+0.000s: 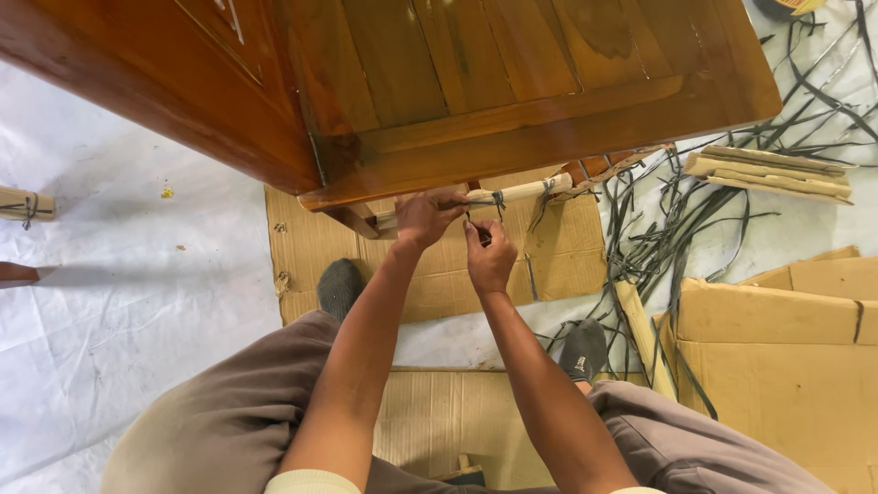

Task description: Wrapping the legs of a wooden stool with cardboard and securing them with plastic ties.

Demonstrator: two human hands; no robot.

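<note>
Gripping a cardboard-wrapped leg of the wooden cabinet, the left hand is closed round its near end, just under the cabinet's lower edge. The leg's long axis runs sideways, left to right and a little upward, bound at intervals with dark straps. The right hand sits just below and right of the left, fingers pinched narrow on something small and dark at the wrapping; what it is I cannot tell. Both hands lie close together, the left nearer the cabinet, the right reaching up at the leg from beneath.

Under them lies a flat cardboard sheet on white plastic sheeting. Loose black strapping trails across the floor to the right, beside a bundle of cardboard strips and more cardboard boxes. The person's grey-socked feet rest either side of the arms.
</note>
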